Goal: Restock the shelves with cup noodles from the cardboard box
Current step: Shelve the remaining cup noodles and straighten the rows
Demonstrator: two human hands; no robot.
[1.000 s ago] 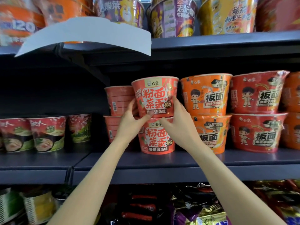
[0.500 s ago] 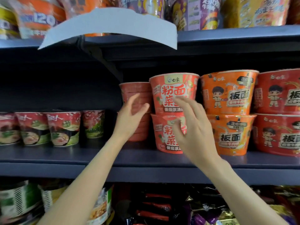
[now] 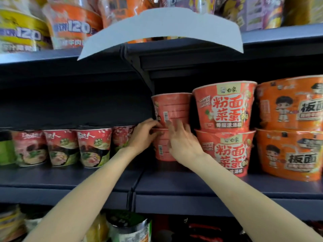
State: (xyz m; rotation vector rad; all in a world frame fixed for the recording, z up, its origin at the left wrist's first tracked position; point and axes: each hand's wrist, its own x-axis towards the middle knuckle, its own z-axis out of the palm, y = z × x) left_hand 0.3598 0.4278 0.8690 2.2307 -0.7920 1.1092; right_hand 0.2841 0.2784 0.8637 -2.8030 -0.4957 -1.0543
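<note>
Two red noodle bowls with Chinese lettering are stacked at the shelf front, the upper front bowl (image 3: 225, 105) on the lower front bowl (image 3: 227, 152). Left of them and set further back is a second stack with its barcode sides facing out: an upper back bowl (image 3: 172, 107) on a lower back bowl (image 3: 161, 151). My left hand (image 3: 145, 135) curls its fingers on the left side of this back stack, at the seam between the two bowls. My right hand (image 3: 183, 142) lies with spread fingers against the front of the same stack. The cardboard box is not in view.
Orange bowls (image 3: 290, 105) are stacked in two layers at the right. Small red cups (image 3: 92, 147) line the left shelf section. A white paper tag (image 3: 162, 30) hangs from the upper shelf edge (image 3: 279, 37). Bare shelf board (image 3: 174, 182) lies before the back stack.
Both hands let go of the upper front bowl, which stays on its stack. They moved left onto the back stack with the barcodes. The view shifted left.
</note>
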